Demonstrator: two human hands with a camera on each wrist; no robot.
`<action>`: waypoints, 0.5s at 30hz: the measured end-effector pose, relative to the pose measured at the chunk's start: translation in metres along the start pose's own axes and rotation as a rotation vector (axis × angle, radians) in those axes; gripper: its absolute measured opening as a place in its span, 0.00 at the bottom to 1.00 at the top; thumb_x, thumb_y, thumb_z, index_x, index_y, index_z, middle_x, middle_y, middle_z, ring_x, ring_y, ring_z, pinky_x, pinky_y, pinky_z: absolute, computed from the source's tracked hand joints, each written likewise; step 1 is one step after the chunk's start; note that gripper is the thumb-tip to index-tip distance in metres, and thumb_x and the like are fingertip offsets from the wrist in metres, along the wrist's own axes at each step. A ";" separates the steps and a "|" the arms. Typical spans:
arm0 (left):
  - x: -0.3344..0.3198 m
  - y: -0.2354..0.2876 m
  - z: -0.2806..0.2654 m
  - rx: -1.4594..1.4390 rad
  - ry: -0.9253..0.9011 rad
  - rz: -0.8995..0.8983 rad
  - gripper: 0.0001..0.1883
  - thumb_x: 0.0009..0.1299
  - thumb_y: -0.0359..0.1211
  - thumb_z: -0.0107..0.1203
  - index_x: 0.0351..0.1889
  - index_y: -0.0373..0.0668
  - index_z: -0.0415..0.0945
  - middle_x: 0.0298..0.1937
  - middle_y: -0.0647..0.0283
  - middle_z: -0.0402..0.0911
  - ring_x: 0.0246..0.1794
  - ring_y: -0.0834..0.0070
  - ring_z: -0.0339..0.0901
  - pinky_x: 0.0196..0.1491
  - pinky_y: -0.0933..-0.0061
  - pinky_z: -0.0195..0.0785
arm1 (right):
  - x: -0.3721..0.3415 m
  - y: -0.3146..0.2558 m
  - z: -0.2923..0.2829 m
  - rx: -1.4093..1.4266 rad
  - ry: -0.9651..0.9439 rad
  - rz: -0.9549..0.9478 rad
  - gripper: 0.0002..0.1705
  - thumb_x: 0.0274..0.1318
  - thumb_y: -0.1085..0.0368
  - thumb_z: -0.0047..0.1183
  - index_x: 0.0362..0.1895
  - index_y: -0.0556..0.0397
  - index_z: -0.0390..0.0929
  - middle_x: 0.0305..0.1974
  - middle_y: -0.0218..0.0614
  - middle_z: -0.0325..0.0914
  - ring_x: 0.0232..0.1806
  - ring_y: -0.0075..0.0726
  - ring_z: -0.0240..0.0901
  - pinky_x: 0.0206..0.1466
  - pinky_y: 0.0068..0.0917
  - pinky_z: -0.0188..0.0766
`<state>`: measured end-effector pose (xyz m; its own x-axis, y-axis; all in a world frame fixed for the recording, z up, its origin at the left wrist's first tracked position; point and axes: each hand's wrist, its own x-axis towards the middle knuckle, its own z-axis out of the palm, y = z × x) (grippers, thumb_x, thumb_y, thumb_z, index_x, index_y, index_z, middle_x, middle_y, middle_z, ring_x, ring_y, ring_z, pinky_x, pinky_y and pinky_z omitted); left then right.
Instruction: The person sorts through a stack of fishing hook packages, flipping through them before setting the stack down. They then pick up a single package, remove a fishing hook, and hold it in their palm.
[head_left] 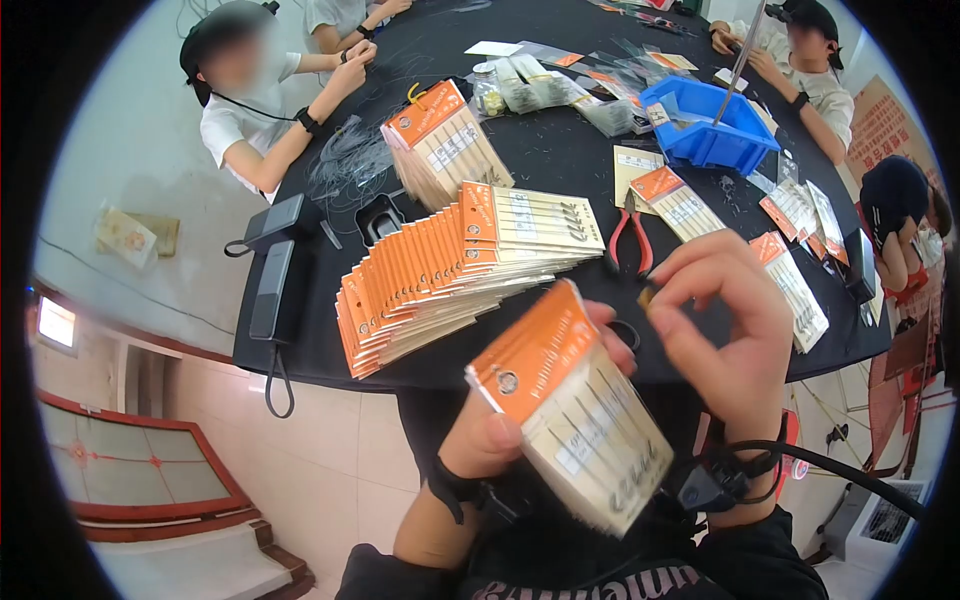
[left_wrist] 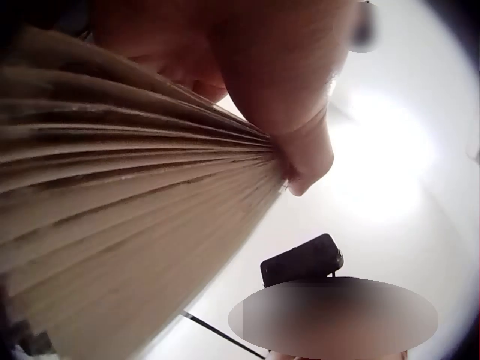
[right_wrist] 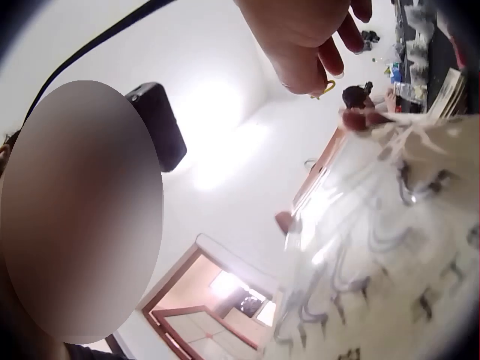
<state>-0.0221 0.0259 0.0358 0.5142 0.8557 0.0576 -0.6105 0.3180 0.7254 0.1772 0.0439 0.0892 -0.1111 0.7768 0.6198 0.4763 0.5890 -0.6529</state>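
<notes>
My left hand (head_left: 478,440) grips a stack of fishing-hook packets (head_left: 590,425) by its orange header end, thumb on the front and fingers behind. The header reads "Fishing hooks", and dark hooks show at the lower end of the top packet. In the left wrist view the packet edges (left_wrist: 150,161) fan out from under the thumb. My right hand (head_left: 735,330) is raised beside the stack, pinching a small yellow loop (right_wrist: 325,91) between thumb and fingertips. Close by, a larger fanned pile of the same packets (head_left: 420,290) lies on the black table.
A bundle of packets (head_left: 445,140) with a yellow tie stands behind the pile. Red-handled pliers (head_left: 630,238) lie near my right hand. Further back are a blue bin (head_left: 715,150) and clear bags (head_left: 530,85). Black devices (head_left: 275,290) sit at the left edge. Other people work around the table.
</notes>
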 end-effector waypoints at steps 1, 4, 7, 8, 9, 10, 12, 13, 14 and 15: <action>0.001 0.002 -0.001 0.059 0.027 0.080 0.63 0.43 0.63 0.72 0.68 0.31 0.56 0.56 0.50 0.75 0.59 0.63 0.75 0.62 0.62 0.68 | -0.002 0.007 -0.003 -0.008 0.010 0.085 0.06 0.43 0.72 0.63 0.29 0.53 0.80 0.33 0.32 0.79 0.30 0.26 0.72 0.31 0.22 0.64; 0.007 0.012 0.003 0.149 0.277 0.208 0.56 0.54 0.67 0.59 0.69 0.32 0.57 0.57 0.47 0.74 0.57 0.54 0.74 0.59 0.57 0.71 | -0.012 0.030 -0.013 -0.070 -0.029 0.343 0.06 0.44 0.71 0.63 0.29 0.56 0.80 0.30 0.32 0.79 0.25 0.24 0.68 0.30 0.21 0.64; 0.010 0.007 -0.001 0.070 0.382 0.290 0.52 0.63 0.70 0.47 0.70 0.35 0.54 0.61 0.50 0.71 0.62 0.61 0.71 0.63 0.59 0.66 | -0.022 0.051 -0.018 -0.177 -0.131 0.452 0.06 0.44 0.70 0.64 0.28 0.57 0.81 0.27 0.32 0.78 0.23 0.24 0.67 0.28 0.21 0.64; 0.012 0.006 -0.001 0.013 0.439 0.286 0.50 0.66 0.69 0.43 0.70 0.36 0.54 0.61 0.50 0.71 0.62 0.61 0.70 0.63 0.59 0.66 | -0.025 0.056 -0.016 -0.188 -0.141 0.454 0.05 0.44 0.70 0.64 0.28 0.57 0.82 0.26 0.31 0.78 0.23 0.25 0.67 0.28 0.22 0.63; 0.012 0.004 -0.006 -0.040 0.394 0.282 0.46 0.69 0.67 0.40 0.71 0.39 0.54 0.63 0.52 0.69 0.63 0.61 0.68 0.65 0.59 0.63 | -0.028 0.060 -0.016 -0.201 -0.150 0.456 0.05 0.44 0.70 0.64 0.28 0.57 0.82 0.25 0.31 0.78 0.22 0.25 0.67 0.28 0.22 0.63; 0.013 0.004 -0.007 -0.064 0.402 0.288 0.45 0.69 0.67 0.39 0.71 0.39 0.54 0.63 0.52 0.69 0.64 0.61 0.67 0.66 0.59 0.62 | -0.030 0.063 -0.016 -0.197 -0.150 0.457 0.07 0.43 0.70 0.64 0.30 0.57 0.83 0.27 0.31 0.78 0.23 0.25 0.67 0.28 0.22 0.64; 0.017 0.002 -0.005 -0.117 0.418 0.299 0.45 0.70 0.67 0.39 0.71 0.40 0.54 0.64 0.53 0.68 0.65 0.62 0.66 0.67 0.59 0.61 | -0.032 0.064 -0.018 -0.192 -0.151 0.461 0.11 0.42 0.70 0.65 0.35 0.55 0.84 0.30 0.31 0.80 0.25 0.25 0.68 0.29 0.22 0.64; 0.019 0.004 -0.001 -0.107 0.428 0.292 0.45 0.70 0.68 0.37 0.71 0.40 0.55 0.66 0.53 0.66 0.67 0.62 0.63 0.68 0.58 0.58 | -0.031 0.060 -0.018 -0.139 -0.131 0.423 0.14 0.42 0.70 0.66 0.37 0.55 0.83 0.33 0.31 0.80 0.27 0.25 0.69 0.30 0.22 0.65; 0.021 0.006 0.002 -0.144 0.432 0.298 0.45 0.70 0.68 0.37 0.71 0.40 0.55 0.66 0.53 0.65 0.67 0.62 0.63 0.69 0.58 0.58 | -0.030 0.052 -0.019 -0.089 -0.110 0.382 0.16 0.41 0.71 0.66 0.40 0.54 0.83 0.36 0.32 0.80 0.29 0.25 0.70 0.31 0.22 0.65; 0.023 0.008 0.006 -0.184 0.433 0.302 0.45 0.70 0.68 0.37 0.70 0.40 0.55 0.66 0.53 0.65 0.68 0.62 0.63 0.69 0.58 0.57 | -0.031 0.046 -0.022 -0.043 -0.089 0.342 0.19 0.40 0.71 0.67 0.42 0.53 0.83 0.38 0.32 0.80 0.32 0.25 0.71 0.32 0.22 0.66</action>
<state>-0.0115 0.0459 0.0468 0.0296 0.9971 -0.0703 -0.8072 0.0653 0.5867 0.2214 0.0424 0.0493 -0.0133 0.9450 0.3267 0.5354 0.2826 -0.7959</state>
